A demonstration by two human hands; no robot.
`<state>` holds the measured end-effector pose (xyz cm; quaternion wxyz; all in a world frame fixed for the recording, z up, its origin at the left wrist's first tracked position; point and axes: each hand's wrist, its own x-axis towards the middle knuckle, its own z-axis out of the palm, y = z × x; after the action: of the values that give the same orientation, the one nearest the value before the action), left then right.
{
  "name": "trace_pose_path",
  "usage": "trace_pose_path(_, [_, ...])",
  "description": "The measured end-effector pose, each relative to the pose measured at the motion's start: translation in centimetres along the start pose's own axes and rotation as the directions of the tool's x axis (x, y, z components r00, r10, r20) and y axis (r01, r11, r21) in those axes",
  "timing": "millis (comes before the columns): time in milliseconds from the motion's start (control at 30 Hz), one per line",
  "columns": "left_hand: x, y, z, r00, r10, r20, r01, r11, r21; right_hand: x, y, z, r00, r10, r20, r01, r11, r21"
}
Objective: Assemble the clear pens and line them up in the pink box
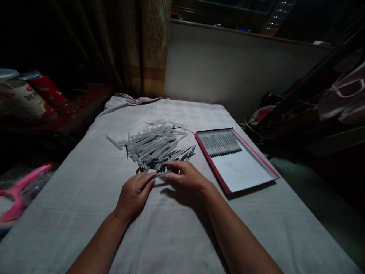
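A clear, whitish pen barrel [162,174] lies between my two hands just above the cloth. My left hand [133,194] is closed, its fingertips pinching the barrel's left end. Curled over the other end, my right hand [185,174] has its thumb at the barrel, while its index finger reaches to the near edge of the pile. Directly beyond is a heap of loose pen barrels [152,142]. Small black pen parts [139,169] gather at its near side, and dark pen refills [188,153] stick out to the right. My fingers partly hide the small parts.
A shallow red-edged box lid [212,167] lies right of the heap, holding a row of pens with black ends [219,142]. White cloth [159,236] covers the surface. Containers [28,99] stand on a side table at left, above a pink-handled item [19,194].
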<state>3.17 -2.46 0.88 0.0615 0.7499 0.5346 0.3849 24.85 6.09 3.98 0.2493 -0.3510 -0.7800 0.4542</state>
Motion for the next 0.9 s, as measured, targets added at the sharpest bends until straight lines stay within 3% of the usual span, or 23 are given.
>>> trace_pose_path(67, [0.1, 0.0, -0.2, 0.999, 0.034, -0.010, -0.034, 0.999, 0.010, -0.4, -0.2, 0.4, 1.000, -0.013, 0.026, 0.014, 0.999, -0.036])
trace_pose_path(133, [0.3, -0.4, -0.7, 0.998, 0.023, -0.058, -0.021, 0.999, 0.031, -1.1, -0.1, 0.5, 1.000, -0.002, -0.022, 0.000, 0.997, -0.082])
trace_pose_path(233, [0.8, -2.0, -1.7, 0.968, -0.119, -0.221, 0.147, 0.983, 0.113, -2.4, 0.6, 0.4, 0.987, 0.050, -0.151, -0.057, 0.997, -0.047])
trace_pose_path(300, [1.2, -3.1, -2.2, 0.927, -0.231, -0.295, 0.294, 0.937, 0.188, -3.5, 1.2, 0.4, 0.972, 0.135, -0.193, -0.121, 0.989, 0.081])
trace_pose_path(467, [3.1, -4.0, -2.4, 0.902, -0.410, -0.136, 0.431, 0.832, 0.350, -5.5, 2.1, 1.1, 0.916, 0.323, -0.239, -0.217, 0.898, 0.382])
trace_pose_path(600, [5.3, -3.5, -2.1, 0.792, -0.611, 0.005, 0.551, 0.718, 0.425, -5.9, 2.1, 1.7, 0.906, 0.324, -0.274, -0.192, 0.889, 0.415])
trace_pose_path(767, [7.1, -3.8, -1.8, 0.699, -0.715, 0.016, 0.646, 0.641, 0.415, -6.0, 2.2, 1.7, 0.904, 0.332, -0.269, -0.189, 0.876, 0.445])
trace_pose_path(900, [7.2, -4.1, -1.9, 0.668, -0.744, 0.009, 0.702, 0.635, 0.323, -6.1, 2.3, 1.6, 0.910, 0.310, -0.275, -0.161, 0.876, 0.455])
